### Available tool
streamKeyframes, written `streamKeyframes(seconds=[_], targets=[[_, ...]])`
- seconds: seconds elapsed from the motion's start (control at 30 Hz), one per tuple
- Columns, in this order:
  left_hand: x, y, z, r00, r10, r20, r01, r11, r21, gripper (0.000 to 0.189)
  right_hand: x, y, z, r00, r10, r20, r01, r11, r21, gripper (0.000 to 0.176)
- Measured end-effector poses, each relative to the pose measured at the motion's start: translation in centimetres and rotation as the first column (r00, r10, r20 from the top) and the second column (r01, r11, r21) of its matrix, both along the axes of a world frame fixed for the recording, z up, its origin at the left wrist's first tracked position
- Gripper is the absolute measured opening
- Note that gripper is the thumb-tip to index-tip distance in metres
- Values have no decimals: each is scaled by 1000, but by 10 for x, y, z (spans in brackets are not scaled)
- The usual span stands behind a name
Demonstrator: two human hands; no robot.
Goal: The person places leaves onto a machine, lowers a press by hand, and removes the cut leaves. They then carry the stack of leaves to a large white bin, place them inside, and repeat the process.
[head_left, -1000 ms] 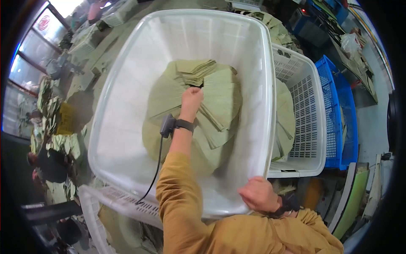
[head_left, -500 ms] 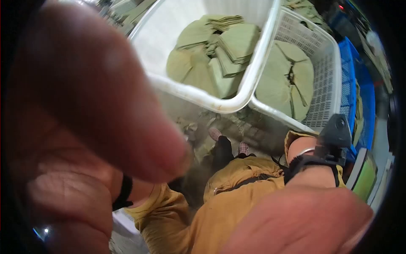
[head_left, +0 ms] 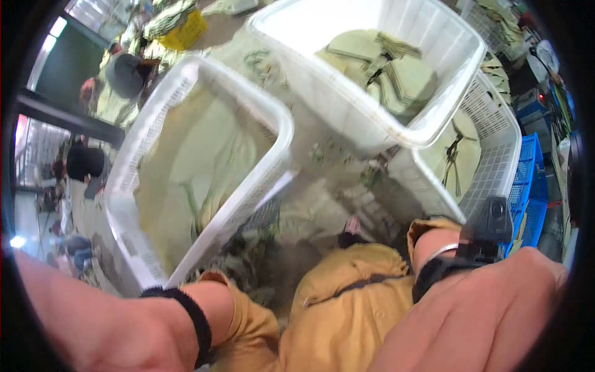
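At the lower left, close to the camera, is the back of my left hand [head_left: 105, 322], with a black band on the wrist; its fingers run out of view. My right hand [head_left: 477, 310] fills the lower right, its back toward the camera and its fingers hidden. A black strap with a mounted device [head_left: 489, 226] circles the right wrist. Whether either hand holds anything cannot be made out. Beyond my left hand stands a white crate [head_left: 282, 133] with pale green sheets [head_left: 214, 149] inside. Another white crate [head_left: 409, 133] holds stacked pale green pieces [head_left: 412, 77].
A third white crate [head_left: 496, 158] with pale green pieces stands at the right, beside blue baskets [head_left: 524, 192]. A yellow container [head_left: 186, 31] is at the upper left. Other people [head_left: 127, 74] are in the left background. Scraps lie on the floor.
My left hand has moved down and away from the front of the lens, uncovering the left crate. The view has shifted, and my right hand sits slightly higher and farther right.
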State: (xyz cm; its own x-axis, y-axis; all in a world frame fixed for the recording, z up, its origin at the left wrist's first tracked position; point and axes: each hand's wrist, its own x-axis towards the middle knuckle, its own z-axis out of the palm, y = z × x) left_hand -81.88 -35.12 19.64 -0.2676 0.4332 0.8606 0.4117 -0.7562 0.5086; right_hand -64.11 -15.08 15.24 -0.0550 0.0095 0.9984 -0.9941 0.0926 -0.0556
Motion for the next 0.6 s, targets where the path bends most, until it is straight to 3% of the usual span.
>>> streamKeyframes(seconds=[0.4, 0.6], targets=[[-77, -188, -42, 965, 230, 128, -241, 968, 73, 33, -115, -148, -6, 998, 47, -33, -48, 999, -10, 29], [-102, -231, -59, 934, 286, 213, -312, 945, 98, 33, -153, -185, -3, 999, 40, 16, -41, 999, 34, 30]])
